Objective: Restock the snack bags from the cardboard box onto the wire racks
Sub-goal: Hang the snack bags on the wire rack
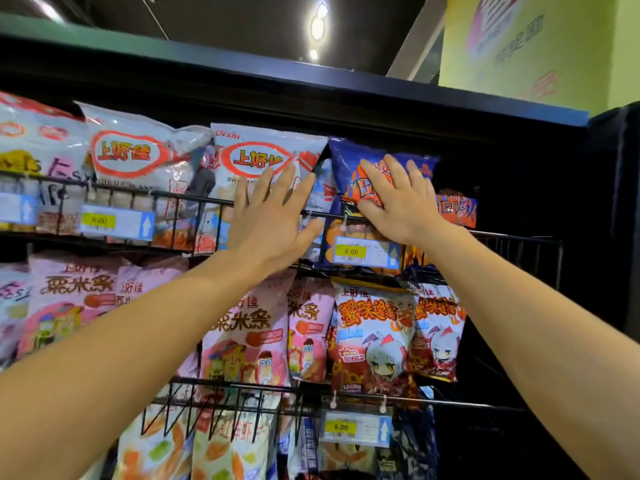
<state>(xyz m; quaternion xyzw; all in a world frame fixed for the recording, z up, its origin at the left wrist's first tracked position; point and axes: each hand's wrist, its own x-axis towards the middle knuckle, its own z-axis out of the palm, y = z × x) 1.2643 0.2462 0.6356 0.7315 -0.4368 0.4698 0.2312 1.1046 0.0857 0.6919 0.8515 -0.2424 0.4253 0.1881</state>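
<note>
left hand [273, 216]: fingers straight and spread, flat against white Oishi shrimp-chip bag [263, 157] on top wire rack [194, 199]
right hand [394, 199]: fingers spread, pressing on blue snack bag [360, 157], same rack, just right of the white bag
blue bag: upright behind rack front rail, above 6.00 price tag [351, 251]
rack below [433, 401]: pink corn-stick bags [249, 327], red anime-print bags [374, 337]
cardboard box: out of view
</note>
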